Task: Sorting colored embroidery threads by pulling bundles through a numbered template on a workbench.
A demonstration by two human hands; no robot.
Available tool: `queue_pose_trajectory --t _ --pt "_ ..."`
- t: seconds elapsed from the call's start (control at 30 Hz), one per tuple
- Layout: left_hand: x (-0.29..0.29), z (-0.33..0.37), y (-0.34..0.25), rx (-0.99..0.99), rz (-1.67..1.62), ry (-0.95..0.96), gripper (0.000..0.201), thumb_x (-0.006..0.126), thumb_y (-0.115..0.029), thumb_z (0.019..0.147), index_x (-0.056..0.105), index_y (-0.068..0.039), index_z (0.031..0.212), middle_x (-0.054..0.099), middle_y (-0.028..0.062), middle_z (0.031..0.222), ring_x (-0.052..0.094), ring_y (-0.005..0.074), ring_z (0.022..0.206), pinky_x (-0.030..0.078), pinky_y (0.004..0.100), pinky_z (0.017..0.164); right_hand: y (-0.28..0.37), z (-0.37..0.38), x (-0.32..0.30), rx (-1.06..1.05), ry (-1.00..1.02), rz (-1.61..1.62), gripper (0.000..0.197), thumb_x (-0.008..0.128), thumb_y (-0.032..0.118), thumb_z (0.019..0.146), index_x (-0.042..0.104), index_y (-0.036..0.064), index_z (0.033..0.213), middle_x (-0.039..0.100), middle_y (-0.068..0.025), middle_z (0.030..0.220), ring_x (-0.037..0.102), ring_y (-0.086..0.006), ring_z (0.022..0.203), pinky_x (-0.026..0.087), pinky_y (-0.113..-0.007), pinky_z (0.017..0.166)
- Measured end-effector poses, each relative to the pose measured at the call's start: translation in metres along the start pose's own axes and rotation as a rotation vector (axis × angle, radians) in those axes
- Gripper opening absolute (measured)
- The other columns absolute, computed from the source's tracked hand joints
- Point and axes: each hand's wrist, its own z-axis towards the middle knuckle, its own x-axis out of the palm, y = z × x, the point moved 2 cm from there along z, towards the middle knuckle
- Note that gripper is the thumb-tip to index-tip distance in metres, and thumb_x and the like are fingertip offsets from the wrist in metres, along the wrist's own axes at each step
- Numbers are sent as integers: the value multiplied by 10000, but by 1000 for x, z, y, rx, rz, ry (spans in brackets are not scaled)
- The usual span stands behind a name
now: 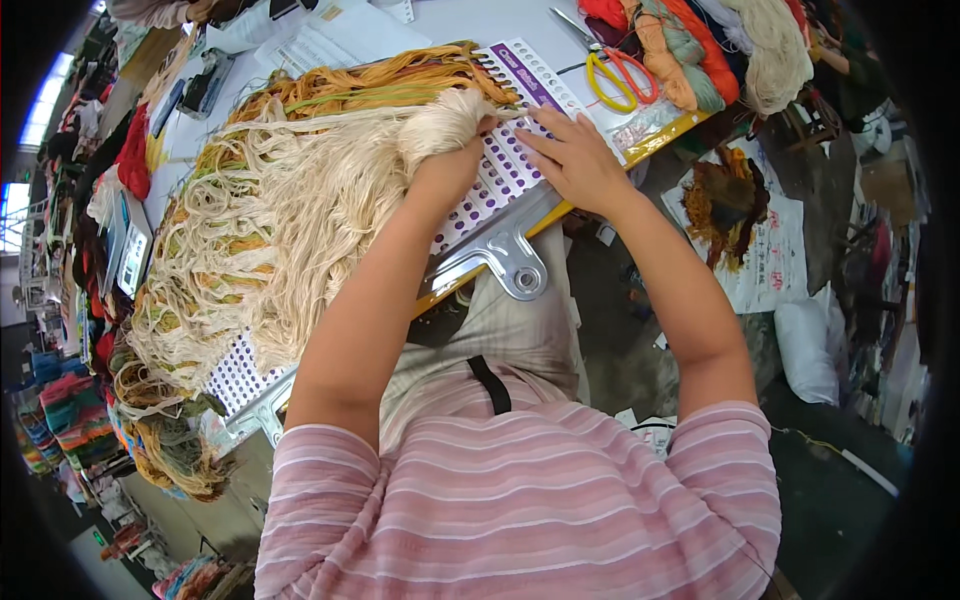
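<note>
My left hand (452, 168) is closed around a thick hank of cream thread (440, 122), whose loose strands fall leftward over the table. The hank covers most of its fingers. A short end of the cream thread reaches the edge of a white punched card (498, 165) with purple dots and a purple band. On that card rests my right hand (580, 165), palm down with fingers stretched apart, their tips close to the thread end. Orange, brown and green threads (370, 75) hang from holes along the card's far part. A large metal clip (520, 268) grips the near edge.
Scissors (612, 75) with yellow and red handles lie beyond my right hand. Coloured skeins (690, 50) are piled at the far right, papers (330, 35) at the back. A second dotted card (240, 375) shows at left. Brown fibres (725, 205) lie on a white sack below.
</note>
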Motion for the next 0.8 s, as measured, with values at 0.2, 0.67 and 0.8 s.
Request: queue_pose_trajectory --t 0.2,0.67,0.8 --pt "-19 10 -29 -402 -636 188 417 385 41 820 476 42 1227 619 112 1126 567 140 1004 441 239 834 -4 1 1 58 115 -3 407 526 268 905 521 124 1286 409 -97 1406 331 -278 1332 242 -505 1071" --pt "-23 23 -18 -397 -706 207 422 420 -15 864 427 92 1273 570 145 1224 540 178 1108 439 228 850 -3 5 7 60 161 -68 492 496 293 913 410 119 1365 331 -78 1462 263 -245 1370 202 -492 1097" --pt "-48 15 -34 -475 -943 62 342 431 -43 889 461 123 1186 621 184 1071 619 199 909 517 279 743 1 6 5 73 152 -57 497 481 324 906 430 114 1353 345 -81 1455 278 -221 1362 189 -485 1102"
